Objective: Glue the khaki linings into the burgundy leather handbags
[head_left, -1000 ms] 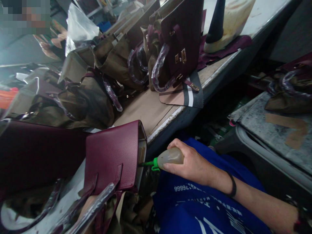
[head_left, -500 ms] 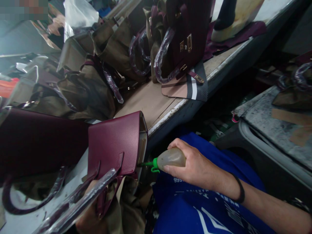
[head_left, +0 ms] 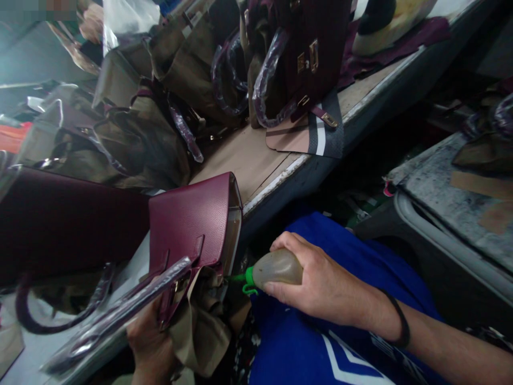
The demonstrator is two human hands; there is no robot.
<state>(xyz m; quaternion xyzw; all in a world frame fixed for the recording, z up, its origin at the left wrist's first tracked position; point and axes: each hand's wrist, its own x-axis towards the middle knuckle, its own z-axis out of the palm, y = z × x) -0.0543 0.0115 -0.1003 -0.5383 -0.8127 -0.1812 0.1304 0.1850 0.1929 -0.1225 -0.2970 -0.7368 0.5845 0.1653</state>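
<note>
My right hand [head_left: 320, 283] is closed round a small squeeze bottle [head_left: 274, 267] with a green nozzle, whose tip points into the side edge of a maroon handbag [head_left: 190, 222]. My left hand [head_left: 150, 342] grips the bag from below, near its plastic-wrapped handle [head_left: 120, 315] and the olive lining cloth [head_left: 204, 326] hanging out of it. The bag leans over the near edge of the workbench [head_left: 248, 171]. A dark maroon panel [head_left: 68, 219] lies to the left of it.
Several olive and maroon handbags [head_left: 136, 139] with wrapped handles crowd the back of the bench. A striped piece [head_left: 320, 133] overhangs the bench edge. A grey speckled surface [head_left: 444, 198] stands at the right. Another person's hand [head_left: 92, 13] shows at top left.
The maroon bag has tipped up and my left hand has come into view beneath it. The bottle's nozzle has slid down along the bag's side edge towards the lower corner.
</note>
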